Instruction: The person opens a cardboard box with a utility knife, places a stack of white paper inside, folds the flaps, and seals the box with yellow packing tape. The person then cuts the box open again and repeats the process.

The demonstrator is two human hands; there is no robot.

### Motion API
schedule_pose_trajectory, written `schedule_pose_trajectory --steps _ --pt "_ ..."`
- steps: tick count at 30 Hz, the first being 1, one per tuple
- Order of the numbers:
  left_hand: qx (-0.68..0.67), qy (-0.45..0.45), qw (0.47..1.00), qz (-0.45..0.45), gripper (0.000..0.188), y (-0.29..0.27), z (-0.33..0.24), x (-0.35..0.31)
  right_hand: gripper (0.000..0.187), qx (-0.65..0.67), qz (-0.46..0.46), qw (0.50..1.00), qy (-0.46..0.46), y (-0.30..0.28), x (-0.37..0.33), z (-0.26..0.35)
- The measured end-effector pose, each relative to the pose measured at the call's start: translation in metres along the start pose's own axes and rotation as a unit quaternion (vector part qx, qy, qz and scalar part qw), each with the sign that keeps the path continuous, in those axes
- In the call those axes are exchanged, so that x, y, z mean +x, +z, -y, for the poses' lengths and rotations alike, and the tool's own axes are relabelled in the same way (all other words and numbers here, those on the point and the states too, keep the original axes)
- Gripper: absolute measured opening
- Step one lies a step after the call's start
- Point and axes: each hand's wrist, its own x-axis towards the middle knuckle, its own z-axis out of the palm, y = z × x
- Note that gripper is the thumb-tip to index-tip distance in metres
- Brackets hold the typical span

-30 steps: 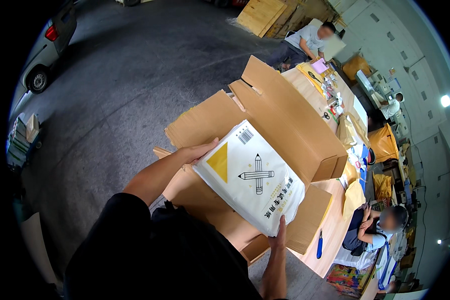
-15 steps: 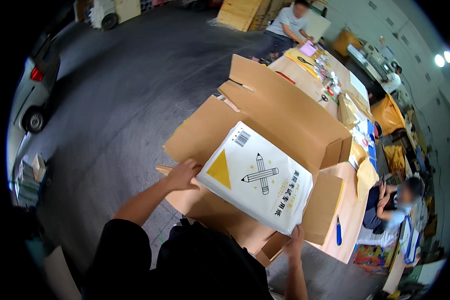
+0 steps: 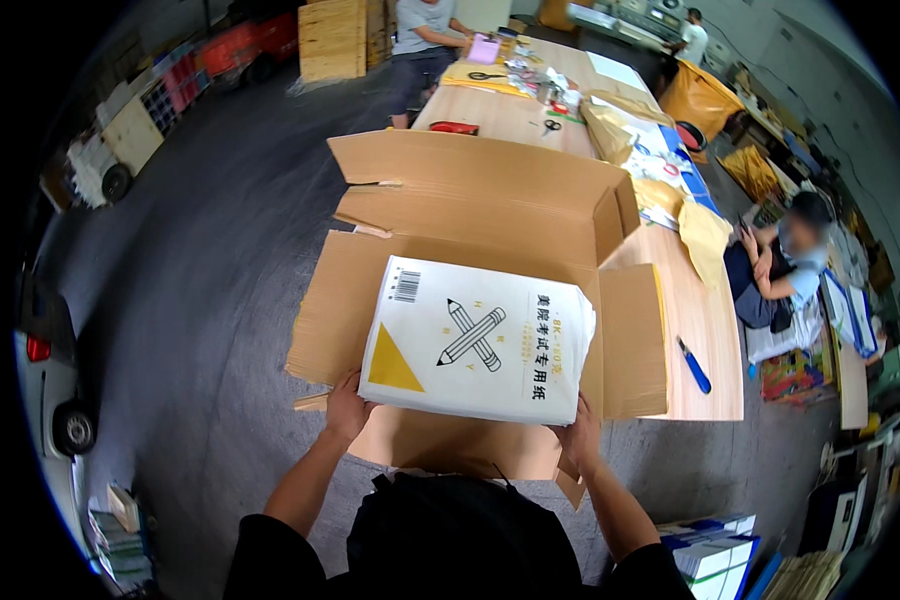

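A thick white pack of paper [image 3: 430, 390], printed with a yellow triangle, a barcode and crossed pencils, lies face up over an open cardboard box [image 3: 490, 170]. At its near left corner is my left hand [image 3: 348, 404], gripping the edge with the fingers partly hidden beneath. My right hand [image 3: 579, 432] grips the near right corner in the same way. The box flaps are spread outward around the pack. How deep the pack sits in the box I cannot tell.
The box rests by a wooden table [image 3: 705, 400] bearing a blue utility knife [image 3: 693, 366], scissors [image 3: 552, 126], a red tool [image 3: 454, 128] and brown paper [image 3: 703, 240]. A seated person [image 3: 785, 265] is at the right, others farther back. Stacked packs [image 3: 715, 555] stand lower right; a van [image 3: 60, 390] is left.
My view has turned, so the box and pack now appear squarer to me. Both hands stay on the pack; my left hand now grips its near left corner.
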Motion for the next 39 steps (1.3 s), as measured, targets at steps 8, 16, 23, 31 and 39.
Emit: schedule_pose_trajectory --steps 8,16,23,31,39 --pt "-0.063 -0.073 0.994 0.050 0.067 -0.019 -0.022 0.007 0.062 0.003 0.009 0.998 0.059 -0.002 -0.008 -0.027" --pt "-0.168 -0.061 0.976 0.128 0.076 -0.070 -0.033 0.019 0.048 -0.103 0.150 0.973 0.143 -0.082 0.000 0.041" --pt "-0.016 -0.010 0.990 0.140 0.044 -0.056 -0.031 0.032 0.037 -0.141 0.088 0.981 0.103 -0.034 0.003 0.025" --pt "-0.071 -0.033 0.989 0.128 0.047 -0.044 -0.014 0.023 0.070 -0.128 0.194 0.965 0.123 -0.053 0.016 0.029" --pt "-0.210 -0.019 0.973 0.096 0.041 -0.031 -0.017 0.024 0.058 0.005 0.115 0.989 0.092 -0.028 0.005 0.000"
